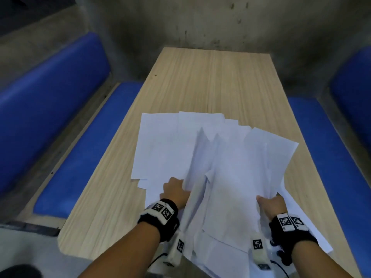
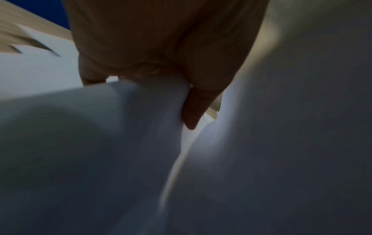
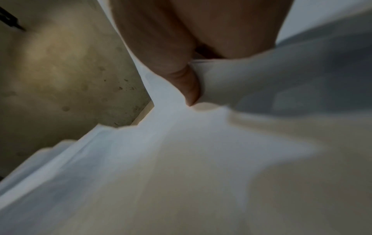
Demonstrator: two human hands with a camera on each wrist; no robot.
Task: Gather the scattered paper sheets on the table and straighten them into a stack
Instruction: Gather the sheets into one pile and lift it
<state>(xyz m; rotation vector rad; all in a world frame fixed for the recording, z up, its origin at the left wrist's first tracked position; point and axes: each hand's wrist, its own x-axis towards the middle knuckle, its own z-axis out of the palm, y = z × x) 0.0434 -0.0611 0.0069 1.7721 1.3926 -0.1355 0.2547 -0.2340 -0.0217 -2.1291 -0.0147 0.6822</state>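
Several white paper sheets (image 1: 230,169) lie fanned and overlapping on the near half of the wooden table (image 1: 210,81). My left hand (image 1: 174,190) grips the left edge of a raised bundle, its thumb (image 2: 193,111) pressed against the paper (image 2: 100,143). My right hand (image 1: 270,203) pinches the bundle's right edge, thumb (image 3: 189,85) on top of the sheets (image 3: 181,159). The held sheets buckle upward between both hands. More sheets (image 1: 156,141) stay flat on the table at the left, and one (image 1: 305,217) pokes out under my right wrist.
Blue padded benches (image 1: 80,147) (image 1: 325,147) run along both sides of the table. A stained concrete wall (image 1: 200,23) stands beyond the far end. The far half of the tabletop shows bare wood.
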